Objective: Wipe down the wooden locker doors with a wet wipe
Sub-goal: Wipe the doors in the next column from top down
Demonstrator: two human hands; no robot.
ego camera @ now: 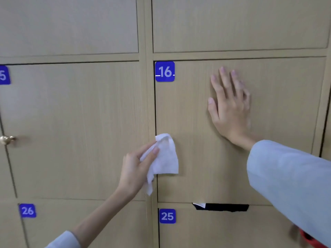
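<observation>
The left hand [137,165] pinches a crumpled wet wipe [165,158] against locker door 16 [197,176]. The right hand [230,106] presses flat there, fingers straight. The neighbouring number plate [4,75] is cut off.

Soft, even indoor light falls on the pale wooden locker doors [250,122], moderately bright and without glare. Faint shadows lie just left of and below the right hand [231,108], and a dim one sits below the wet wipe [166,156], so the light seems to come from above and the right. The whole picture is slightly soft; the right hand's outer fingers smear with motion blur. Around the "16" label [164,71], door lines bow outward toward the edges from wide-angle distortion.
</observation>
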